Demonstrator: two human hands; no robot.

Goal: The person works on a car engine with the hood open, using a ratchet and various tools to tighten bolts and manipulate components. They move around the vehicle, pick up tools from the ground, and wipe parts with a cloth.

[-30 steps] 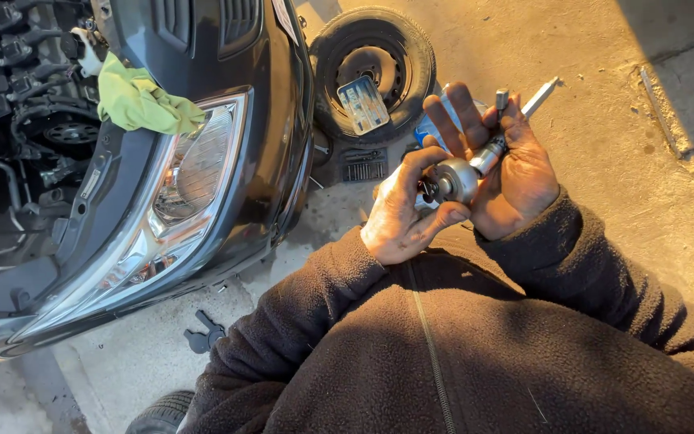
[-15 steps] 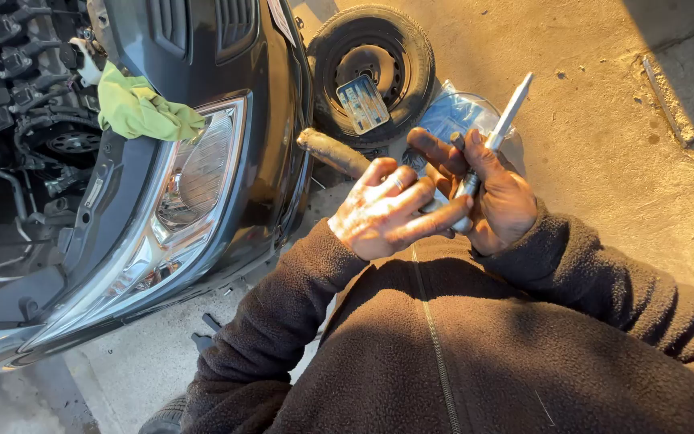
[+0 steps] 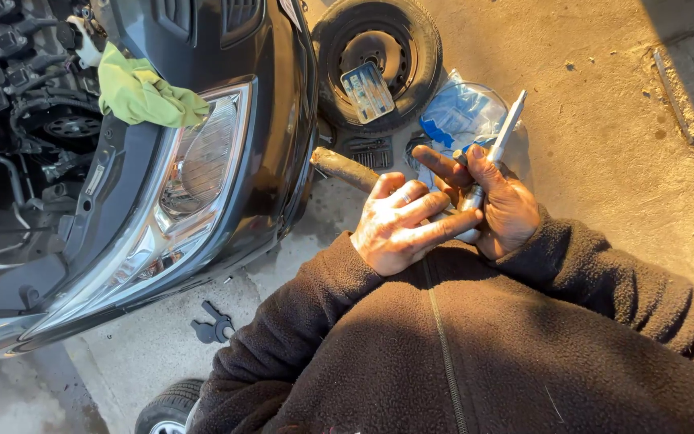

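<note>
Ratchet [image 3: 498, 153]: its silver handle sticks up and away from the right hand [image 3: 496, 205], whose fingers are wrapped round its lower end. Left of that grip, the left hand [image 3: 399, 225] lies flat, fingers spread, across the tool's head and touching the right. Farther left sit a headlight [image 3: 194, 169] and green rag [image 3: 142, 92]. Beyond the grip lie a tyre [image 3: 419, 56] and blue bag [image 3: 459, 116].

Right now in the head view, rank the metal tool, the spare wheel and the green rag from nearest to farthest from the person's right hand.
1. Metal tool: gripped in the right hand, shaft sticking up past the fingers.
2. Spare wheel: lying flat on the concrete, up and to the left.
3. Green rag: draped on the car's front, far left.
</note>
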